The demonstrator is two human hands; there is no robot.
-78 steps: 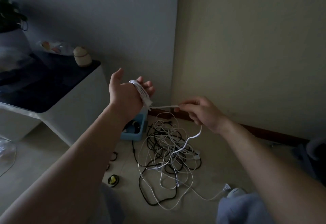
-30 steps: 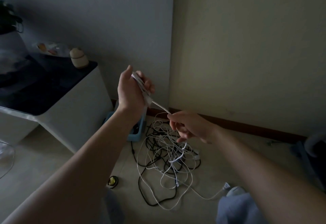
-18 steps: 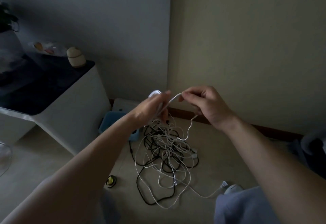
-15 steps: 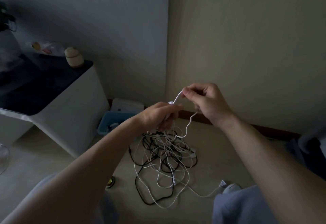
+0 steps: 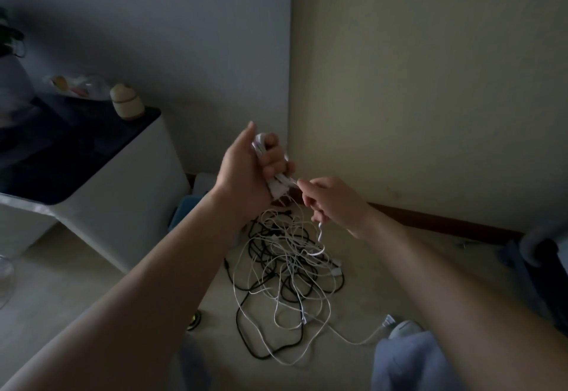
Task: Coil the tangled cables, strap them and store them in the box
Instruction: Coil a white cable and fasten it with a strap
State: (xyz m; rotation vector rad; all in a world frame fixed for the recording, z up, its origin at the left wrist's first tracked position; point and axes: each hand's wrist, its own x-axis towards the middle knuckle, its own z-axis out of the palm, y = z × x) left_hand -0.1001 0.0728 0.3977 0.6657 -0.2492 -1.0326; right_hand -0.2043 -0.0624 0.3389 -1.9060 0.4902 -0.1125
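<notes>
1. I am seeing the left grip [image 5: 246,172] curling tight around a white cable coil [image 5: 278,187], held above the floor [image 5: 76,283].
2. The right grip [image 5: 332,203] is pinching the loose strand just beside the coil; the strand is hanging down toward the cable tangle [image 5: 285,270].
3. The tangle, black and white, is lying on the floor near the wall corner.
4. The blue box [image 5: 181,212] is sitting behind the left forearm, partly hidden.

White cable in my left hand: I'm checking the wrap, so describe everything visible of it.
The white cable is thin and flexible. Several turns lie wound in the left hand, which grips them. A taut run leads to the right hand, which pinches it; below that it hangs slack, curling into the tangled pile on the floor.
</notes>
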